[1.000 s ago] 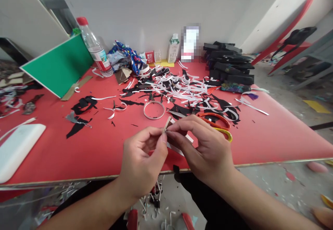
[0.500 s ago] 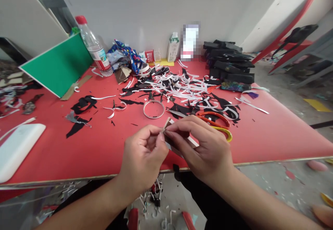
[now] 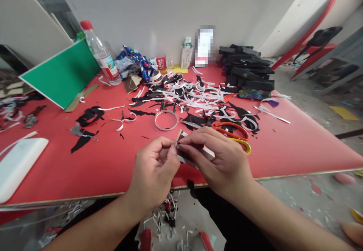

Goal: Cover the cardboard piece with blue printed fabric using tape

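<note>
Near the front edge of the red table, my left hand (image 3: 155, 166) and my right hand (image 3: 224, 156) meet at a small folded strip (image 3: 195, 161), brown on one face with white edges. Thumb and forefinger of my left hand pinch its left end. My right fingertips press on the same end, and the rest of the strip runs beneath my right palm, partly hidden. Its exact material I cannot make out. Just beyond my right hand lie scissors (image 3: 232, 130) with one orange and one yellow handle. A roll of tape (image 3: 166, 120) lies flat beyond my fingertips.
White and black scraps (image 3: 195, 92) are heaped mid-table. Behind them stand a carton-like bottle (image 3: 186, 52) and a blurred bright screen (image 3: 204, 47). Black folded pieces (image 3: 246, 71) are stacked at right; a clear bottle (image 3: 104, 62), a green board (image 3: 62, 73) and a white power bank (image 3: 24, 166) are left.
Both hands stay pinched on the strip. A little more of its brown face shows between my fingers now. The whole view has shifted slightly.
</note>
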Action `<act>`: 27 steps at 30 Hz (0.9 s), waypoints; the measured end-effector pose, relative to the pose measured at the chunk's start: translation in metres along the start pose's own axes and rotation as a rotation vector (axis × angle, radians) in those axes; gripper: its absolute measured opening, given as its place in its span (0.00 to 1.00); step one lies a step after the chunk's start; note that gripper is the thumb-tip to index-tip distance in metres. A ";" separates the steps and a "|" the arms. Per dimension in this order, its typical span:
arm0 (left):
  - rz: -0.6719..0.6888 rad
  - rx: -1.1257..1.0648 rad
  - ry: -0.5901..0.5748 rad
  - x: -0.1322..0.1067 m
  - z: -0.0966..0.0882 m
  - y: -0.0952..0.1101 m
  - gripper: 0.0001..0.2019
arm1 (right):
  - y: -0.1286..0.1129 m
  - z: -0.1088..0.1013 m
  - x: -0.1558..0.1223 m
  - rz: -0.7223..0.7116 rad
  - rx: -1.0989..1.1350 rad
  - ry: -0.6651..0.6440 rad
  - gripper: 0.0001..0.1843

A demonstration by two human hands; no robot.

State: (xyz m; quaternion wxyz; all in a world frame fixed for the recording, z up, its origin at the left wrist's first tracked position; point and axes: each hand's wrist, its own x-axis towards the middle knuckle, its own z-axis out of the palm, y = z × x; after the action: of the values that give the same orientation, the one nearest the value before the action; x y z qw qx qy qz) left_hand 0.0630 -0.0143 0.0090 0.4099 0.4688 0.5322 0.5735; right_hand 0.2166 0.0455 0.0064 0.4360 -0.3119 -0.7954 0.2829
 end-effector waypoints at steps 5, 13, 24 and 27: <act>0.007 0.009 0.002 0.001 0.001 -0.001 0.06 | -0.001 -0.003 0.001 0.045 0.022 -0.033 0.04; 0.001 -0.001 -0.010 -0.004 0.003 -0.004 0.06 | -0.008 -0.002 0.000 0.043 -0.043 -0.071 0.05; -0.020 0.024 0.021 -0.002 0.000 -0.004 0.07 | -0.007 -0.001 0.001 0.055 -0.131 -0.041 0.06; 0.011 0.001 -0.007 -0.003 0.000 -0.003 0.07 | -0.010 0.000 0.000 0.124 0.023 -0.040 0.04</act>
State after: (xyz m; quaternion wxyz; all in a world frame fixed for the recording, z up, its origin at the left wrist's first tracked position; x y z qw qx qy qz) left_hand 0.0641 -0.0171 0.0055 0.4086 0.4737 0.5284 0.5739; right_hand 0.2140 0.0392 0.0135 0.4053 -0.3499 -0.7796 0.3248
